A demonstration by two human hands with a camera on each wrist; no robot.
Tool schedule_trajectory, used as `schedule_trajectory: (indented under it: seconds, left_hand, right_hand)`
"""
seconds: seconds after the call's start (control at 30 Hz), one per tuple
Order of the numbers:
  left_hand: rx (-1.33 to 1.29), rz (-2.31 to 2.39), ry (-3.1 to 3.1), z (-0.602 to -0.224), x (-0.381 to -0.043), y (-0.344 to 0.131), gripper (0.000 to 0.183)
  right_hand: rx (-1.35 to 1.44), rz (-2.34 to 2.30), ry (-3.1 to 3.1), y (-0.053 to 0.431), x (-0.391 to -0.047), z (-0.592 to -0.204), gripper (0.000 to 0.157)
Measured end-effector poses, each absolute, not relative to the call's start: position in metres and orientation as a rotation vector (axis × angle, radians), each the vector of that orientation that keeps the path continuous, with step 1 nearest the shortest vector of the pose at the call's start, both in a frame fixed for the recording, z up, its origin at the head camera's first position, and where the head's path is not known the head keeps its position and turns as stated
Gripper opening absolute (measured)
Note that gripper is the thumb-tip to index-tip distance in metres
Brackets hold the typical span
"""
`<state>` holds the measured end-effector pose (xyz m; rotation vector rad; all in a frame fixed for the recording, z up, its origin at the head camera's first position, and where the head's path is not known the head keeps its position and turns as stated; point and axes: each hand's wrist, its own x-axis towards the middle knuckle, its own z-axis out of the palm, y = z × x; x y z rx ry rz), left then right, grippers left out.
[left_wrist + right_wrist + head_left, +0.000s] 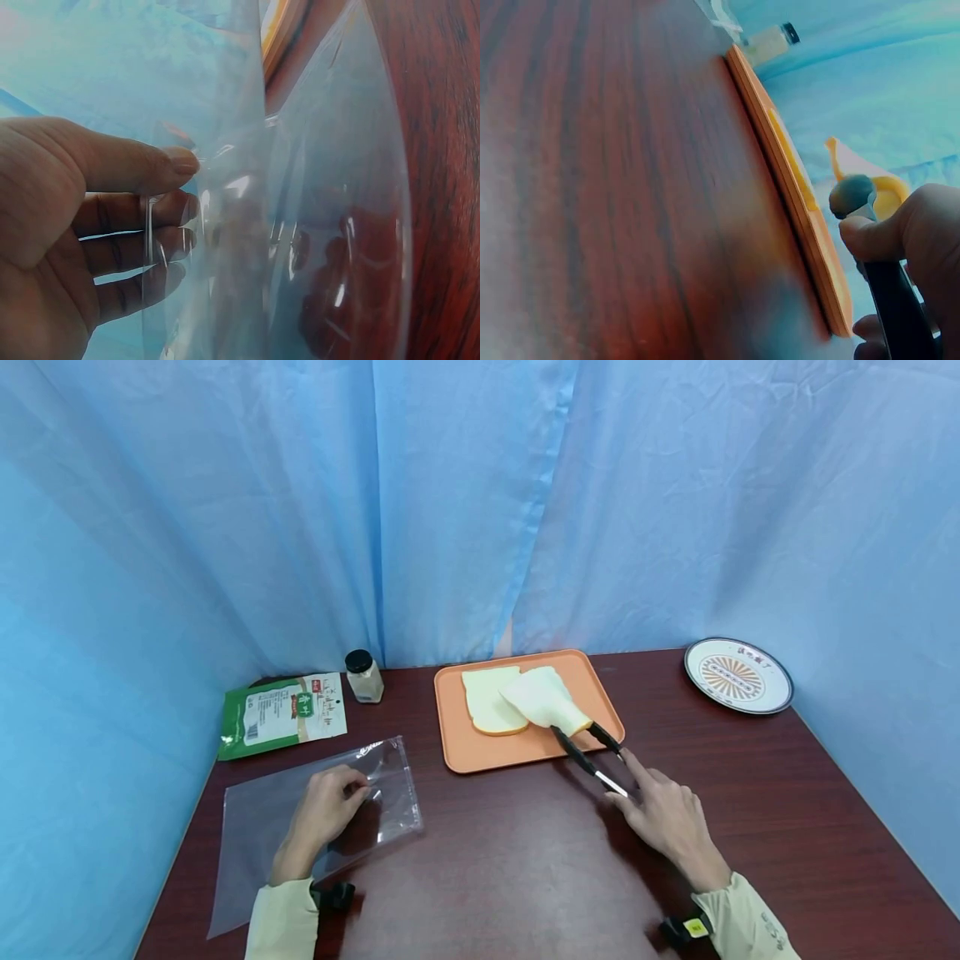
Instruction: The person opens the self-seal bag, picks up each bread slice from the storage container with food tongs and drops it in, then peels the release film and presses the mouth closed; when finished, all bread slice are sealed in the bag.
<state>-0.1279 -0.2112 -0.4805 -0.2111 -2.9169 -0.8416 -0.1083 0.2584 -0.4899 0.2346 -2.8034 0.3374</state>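
Observation:
My left hand (327,810) pinches the edge of a clear plastic bag (255,827) lying at the left of the table. In the left wrist view the thumb and index finger hold the film (337,165), which stands partly raised. With my right hand (667,814) I grip black-tipped metal tongs (609,782). Their tips squeeze the near end of a bread slice (547,695), bending it, over the orange tray (467,757). A second bread slice (491,697) lies flat on that tray. The right wrist view shows the tongs (896,307) with curled bread crust (891,196) beyond.
A green and white packet (281,714) lies at the back left, beside a small black-capped jar (365,678). At the back right sits a patterned plate (738,677). Blue curtains (465,510) enclose the table's back and sides.

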Motion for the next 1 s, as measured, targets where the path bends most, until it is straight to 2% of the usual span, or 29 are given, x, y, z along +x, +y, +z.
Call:
schedule_trajectory:
  seconds: [0.53,1.0]
  left_hand:
    - [-0.208,-0.803,-2.931,-0.481,-0.120,-0.211,0.004]
    - [-0.217,-0.790,-2.913,-0.480,-0.117,-0.212,0.005]
  right_hand:
    - [0.771,0.303,-2.549,0.246,-0.105,-0.489,0.075]
    - [0.979,0.323,-2.543,0.229,-0.108,-0.492,0.073]
